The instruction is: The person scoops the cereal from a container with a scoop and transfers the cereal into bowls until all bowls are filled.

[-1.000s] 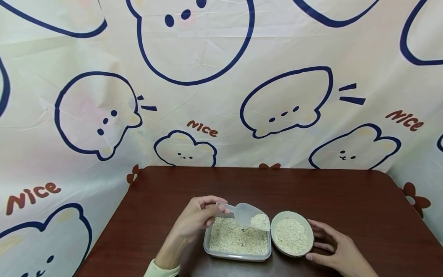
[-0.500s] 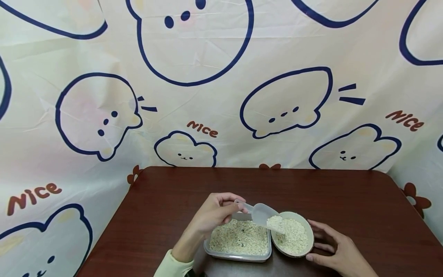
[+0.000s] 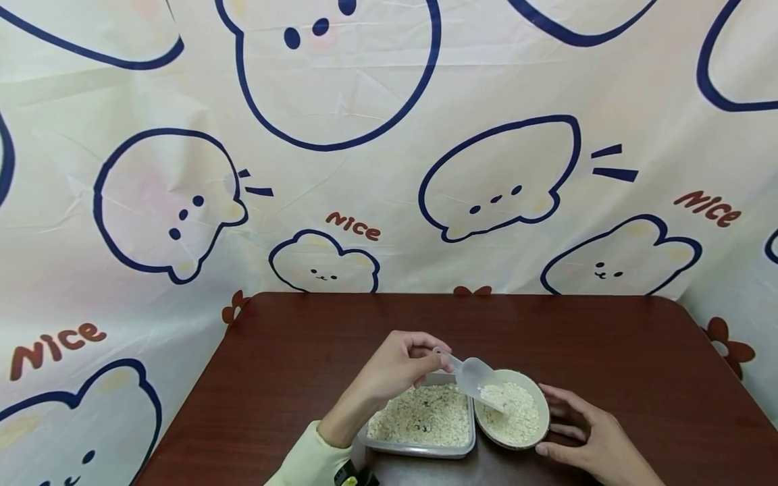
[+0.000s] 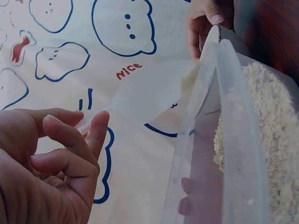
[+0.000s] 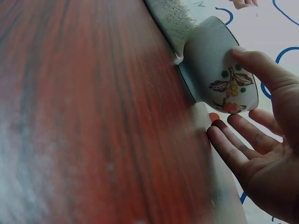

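Note:
My left hand (image 3: 395,368) pinches the handle of a translucent plastic scoop (image 3: 475,375) between thumb and fingers. The scoop tilts down to the right over the bowl's left rim, its lip close over the oats inside. That small white bowl (image 5: 205,65), with a painted flower and leaf pattern, is largely filled with pale oat flakes (image 3: 519,415). On the bowl's right side rests my right hand (image 3: 598,439), thumb at the rim and fingers extended along the wall. Left of the bowl stands a clear plastic container (image 3: 419,451) of oats, partly overlapped by the left forearm.
Container and bowl stand side by side on a dark reddish-brown wooden table (image 3: 316,331), near its front. A light cloth backdrop (image 3: 389,182) with cartoon outlines hangs behind the table. A dark device (image 3: 355,476) shows at the left sleeve.
My left hand has moved right with the scoop, from above the container to over the bowl, and the scoop's oats now merge with those in the bowl. The right hand stays put.

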Available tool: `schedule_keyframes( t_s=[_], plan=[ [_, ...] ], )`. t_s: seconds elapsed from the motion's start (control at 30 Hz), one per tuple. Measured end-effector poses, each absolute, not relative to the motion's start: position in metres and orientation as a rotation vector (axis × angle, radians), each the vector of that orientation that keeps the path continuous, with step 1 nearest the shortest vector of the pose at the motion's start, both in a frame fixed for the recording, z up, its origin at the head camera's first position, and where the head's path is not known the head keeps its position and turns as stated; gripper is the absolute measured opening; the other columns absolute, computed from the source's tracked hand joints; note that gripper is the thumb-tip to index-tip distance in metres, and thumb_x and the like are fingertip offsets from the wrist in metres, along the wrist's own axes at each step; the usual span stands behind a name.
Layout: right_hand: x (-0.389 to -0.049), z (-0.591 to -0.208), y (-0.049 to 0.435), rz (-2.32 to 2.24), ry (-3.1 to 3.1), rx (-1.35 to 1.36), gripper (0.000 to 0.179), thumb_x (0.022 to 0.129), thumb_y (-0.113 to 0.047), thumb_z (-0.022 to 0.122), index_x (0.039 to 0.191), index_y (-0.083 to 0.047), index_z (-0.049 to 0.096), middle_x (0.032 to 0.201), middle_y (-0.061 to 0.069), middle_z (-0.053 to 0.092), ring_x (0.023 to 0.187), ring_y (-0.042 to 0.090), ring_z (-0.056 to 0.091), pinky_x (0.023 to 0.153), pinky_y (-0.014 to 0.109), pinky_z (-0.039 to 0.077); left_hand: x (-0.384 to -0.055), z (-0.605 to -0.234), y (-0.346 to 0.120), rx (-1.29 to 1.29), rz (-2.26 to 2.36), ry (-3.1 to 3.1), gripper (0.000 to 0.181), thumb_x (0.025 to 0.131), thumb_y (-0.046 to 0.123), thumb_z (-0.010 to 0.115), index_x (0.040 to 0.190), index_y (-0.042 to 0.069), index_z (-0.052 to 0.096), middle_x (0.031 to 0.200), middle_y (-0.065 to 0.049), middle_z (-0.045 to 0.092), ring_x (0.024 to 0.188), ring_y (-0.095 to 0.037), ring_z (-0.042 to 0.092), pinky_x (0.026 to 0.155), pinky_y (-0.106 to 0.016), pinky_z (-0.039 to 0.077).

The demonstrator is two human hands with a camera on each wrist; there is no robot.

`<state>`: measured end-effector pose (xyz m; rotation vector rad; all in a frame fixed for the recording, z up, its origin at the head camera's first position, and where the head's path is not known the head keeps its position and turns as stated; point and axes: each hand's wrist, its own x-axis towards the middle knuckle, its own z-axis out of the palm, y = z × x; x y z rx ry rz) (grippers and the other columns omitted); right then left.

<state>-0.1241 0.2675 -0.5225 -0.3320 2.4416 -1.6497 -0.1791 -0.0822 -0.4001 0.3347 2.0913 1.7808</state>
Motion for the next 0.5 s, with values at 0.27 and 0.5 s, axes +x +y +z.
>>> schedule_keyframes(
  t_s=[0.27,0.5],
  plan=[
    [-0.124,-0.523,0.268,-1.690,2.448,-0.390,0.087,0.084,-0.014,0.092,0.158,-0.008,0.049,0.137,-0.037,0.055,0.115,-0.007,0.066,0.087,0.025,0.064,-0.182,-0.394,-0.079,0.407,1.731,2.119,0.020,0.102,0.011,0.071,0.115,-0.003,0.077,0.100,-0.024,0.080,0.051,-0.007,0.041,0.049,-0.021,0.034],
    [-0.122,-0.524,0.267,-1.690,2.486,-0.437,0.086,0.082,-0.012,0.093,0.157,-0.008,0.051,0.137,-0.033,0.057,0.114,-0.007,0.067,0.087,0.026,0.064,-0.181,-0.388,-0.079,0.453,1.670,2.200,0.015,0.100,0.012,0.072,0.111,0.004,0.080,0.091,-0.011,0.081,0.051,-0.008,0.044,0.047,-0.020,0.036]
  ],
)
